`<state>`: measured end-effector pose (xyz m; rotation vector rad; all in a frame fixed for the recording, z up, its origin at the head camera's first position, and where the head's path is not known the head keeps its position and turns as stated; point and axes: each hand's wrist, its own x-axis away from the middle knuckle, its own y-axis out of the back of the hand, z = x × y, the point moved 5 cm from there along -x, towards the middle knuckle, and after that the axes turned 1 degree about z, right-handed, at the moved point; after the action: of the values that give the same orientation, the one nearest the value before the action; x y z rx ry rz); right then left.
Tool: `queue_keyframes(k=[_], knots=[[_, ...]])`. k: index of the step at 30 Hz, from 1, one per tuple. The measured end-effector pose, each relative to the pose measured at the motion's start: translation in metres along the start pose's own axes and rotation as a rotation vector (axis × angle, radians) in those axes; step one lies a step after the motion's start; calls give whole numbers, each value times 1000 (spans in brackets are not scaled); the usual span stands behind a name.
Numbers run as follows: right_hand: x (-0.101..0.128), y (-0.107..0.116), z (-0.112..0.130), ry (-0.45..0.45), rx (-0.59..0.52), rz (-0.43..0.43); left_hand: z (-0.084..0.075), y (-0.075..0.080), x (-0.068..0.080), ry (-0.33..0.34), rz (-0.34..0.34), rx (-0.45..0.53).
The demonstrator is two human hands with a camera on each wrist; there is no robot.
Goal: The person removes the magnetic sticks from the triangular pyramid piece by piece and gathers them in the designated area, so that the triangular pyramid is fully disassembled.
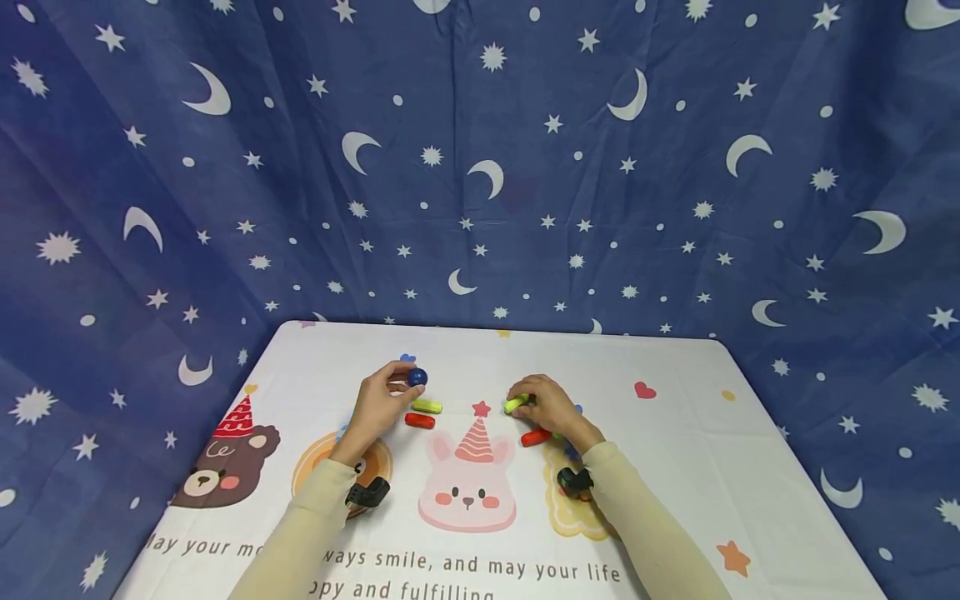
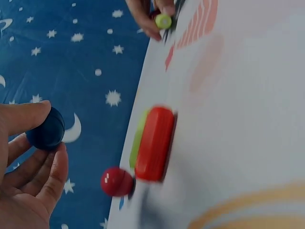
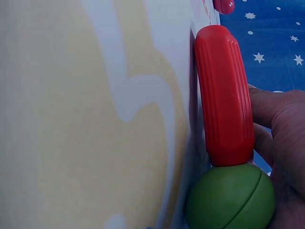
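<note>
Pinching a blue ball in my left hand, my right hand grips a yellow-green stick lying crosswise, rightward.

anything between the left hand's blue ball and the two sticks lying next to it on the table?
Nothing visible. The left hand pinches the blue ball just behind the yellow-green stick and the red stick; only bare tablecloth shows in the gap. The right hand is apart, holding another yellow-green stick.
</note>
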<state>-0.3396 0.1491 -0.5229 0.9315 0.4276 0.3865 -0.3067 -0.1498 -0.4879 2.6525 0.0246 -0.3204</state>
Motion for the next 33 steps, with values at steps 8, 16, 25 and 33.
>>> queue_keyframes(k=[8,16,25,33], knots=[[0,-2,-3,-28,-4,-7,24,18,-9,46,-44,-61],[-1,-1,-2,-19,10,-4,44,21,-19,82,-28,-110],[-1,-1,-2,-23,25,-6,56,21,-31,132,4,-175],[-1,-1,-3,-39,15,3,67,18,-35,185,18,-214]])
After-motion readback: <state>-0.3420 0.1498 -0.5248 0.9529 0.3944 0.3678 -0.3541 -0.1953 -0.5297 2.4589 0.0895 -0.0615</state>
